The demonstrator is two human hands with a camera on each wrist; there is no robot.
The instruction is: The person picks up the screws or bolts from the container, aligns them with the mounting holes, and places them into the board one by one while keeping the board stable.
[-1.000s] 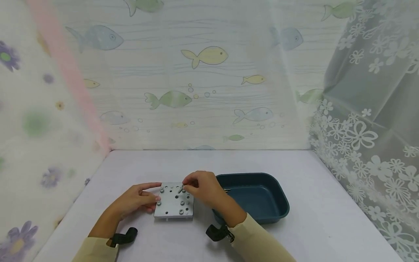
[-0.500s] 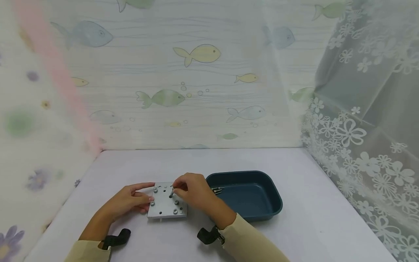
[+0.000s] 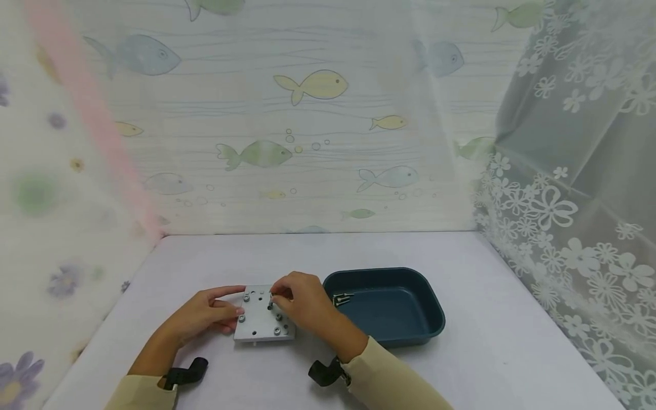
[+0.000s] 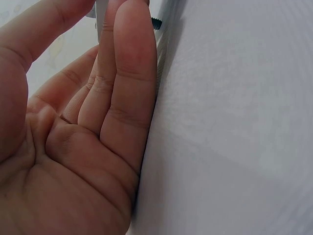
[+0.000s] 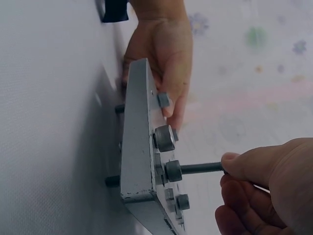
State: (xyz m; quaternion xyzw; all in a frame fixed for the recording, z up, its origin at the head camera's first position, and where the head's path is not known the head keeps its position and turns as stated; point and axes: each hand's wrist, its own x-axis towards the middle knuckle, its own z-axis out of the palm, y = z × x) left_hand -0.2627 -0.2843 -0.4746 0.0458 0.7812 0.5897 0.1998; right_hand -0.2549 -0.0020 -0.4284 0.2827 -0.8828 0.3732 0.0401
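Observation:
My left hand (image 3: 205, 313) grips the left edge of a silver metal plate (image 3: 261, 326) with thumb and fingers. In the left wrist view, a threaded screw end (image 4: 156, 23) sticks out beyond those fingers. My right hand (image 3: 302, 299) pinches a slim screw (image 5: 203, 168) over the plate, its upper end hidden in the fingertips. It stands roughly square to the plate at a hole; in the right wrist view its lower end overlaps a socket-head screw (image 5: 173, 171). Other socket-head screws (image 5: 164, 138) stand in the plate, with ends (image 5: 113, 181) showing below it.
A dark blue tray (image 3: 433, 319) stands right of the plate, partly behind my right forearm. Several loose screws (image 3: 342, 299) lie at its left end. Black wrist cameras (image 3: 187, 373) sit on both wrists. Patterned curtains (image 3: 318, 142) enclose the white table (image 3: 246, 253).
The screw in my right hand was tilted a second ago; it now stands more upright at a hole in the plate. My left hand keeps its grip. The head view has shifted slightly.

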